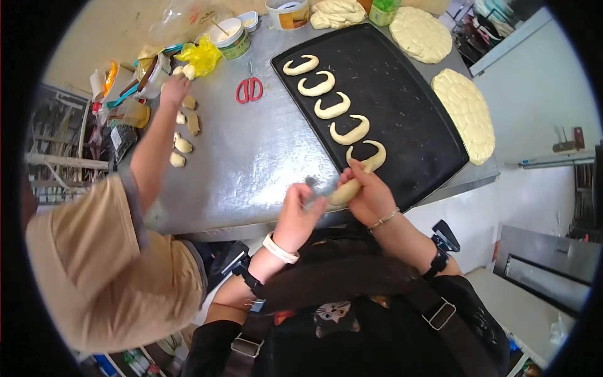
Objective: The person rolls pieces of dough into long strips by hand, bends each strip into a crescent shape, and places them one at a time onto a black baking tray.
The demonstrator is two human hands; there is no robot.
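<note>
We hold a dough roll (345, 192) with both hands at the near edge of the black tray (408, 107).

Nearest to us, our left hand (298, 215) has its fingers curled and pinches the left end of the roll, and our right hand (372, 196) is closed around its right part. The roll is just above the near corner of the tray, over the metal table (251, 157). Just beyond our fingers, five dough crescents (333, 107) lie in a row on the tray, going far and left. At the left, a co-worker's hand (174, 90) reaches over small dough pieces (183, 145). Farther away lie red scissors (249, 90), and two flat dough rounds (468, 113) lie right of the tray.
</note>
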